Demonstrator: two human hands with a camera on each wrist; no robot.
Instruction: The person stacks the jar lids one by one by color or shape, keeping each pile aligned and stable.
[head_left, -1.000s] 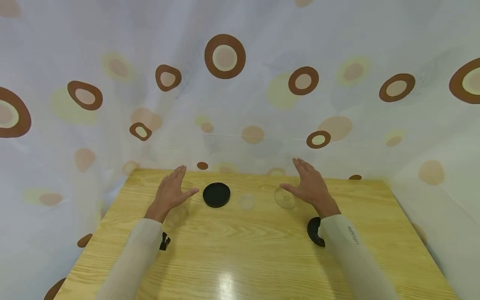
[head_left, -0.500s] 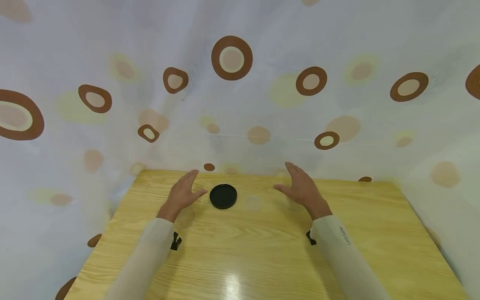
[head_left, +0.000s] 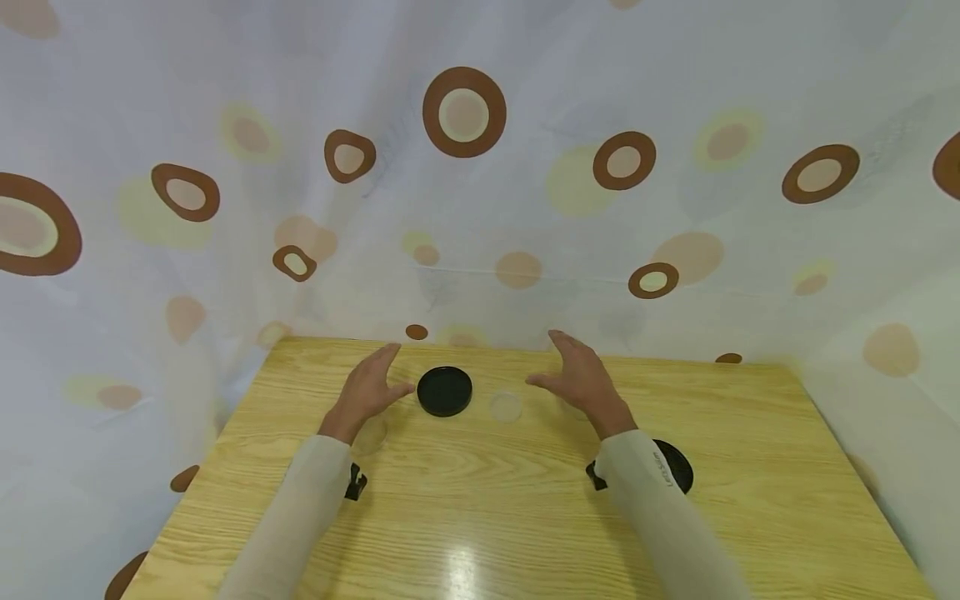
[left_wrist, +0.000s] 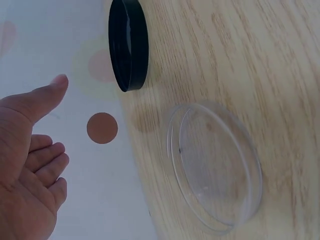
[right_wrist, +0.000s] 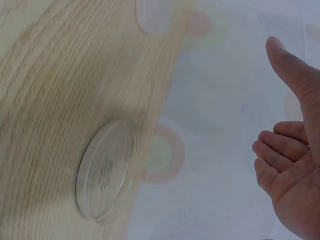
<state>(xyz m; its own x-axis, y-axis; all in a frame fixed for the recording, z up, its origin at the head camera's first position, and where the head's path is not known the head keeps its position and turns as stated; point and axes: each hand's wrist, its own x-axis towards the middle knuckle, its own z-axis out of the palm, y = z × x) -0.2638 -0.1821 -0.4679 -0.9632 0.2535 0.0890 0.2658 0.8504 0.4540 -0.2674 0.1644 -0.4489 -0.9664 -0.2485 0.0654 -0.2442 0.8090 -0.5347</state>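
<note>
My left hand (head_left: 365, 390) hovers over the table's far left part, fingers extended and thumb apart, holding nothing. Just right of its thumb sits a shallow round black dish (head_left: 445, 391). A clear petri dish (left_wrist: 215, 165) lies below that hand, largely covered by the wrist in the head view. My right hand (head_left: 583, 383) mirrors the pose, palm facing inward, also holding nothing. Beneath it is another clear petri dish (right_wrist: 105, 172) with small print on it. Between the hands, nearer the black dish, lies a small clear disc (head_left: 506, 407).
A second round black object (head_left: 678, 467) is partly hidden under the right sleeve. Black wrist-camera mounts (head_left: 356, 482) hang below both cuffs. The wooden table (head_left: 465, 525) ends at a white spotted cloth (head_left: 517, 312) behind and at the sides.
My right hand has moved left, toward the middle, uncovering part of the black object on the outer side of its sleeve. My left hand has shifted slightly right. The head view has turned a little.
</note>
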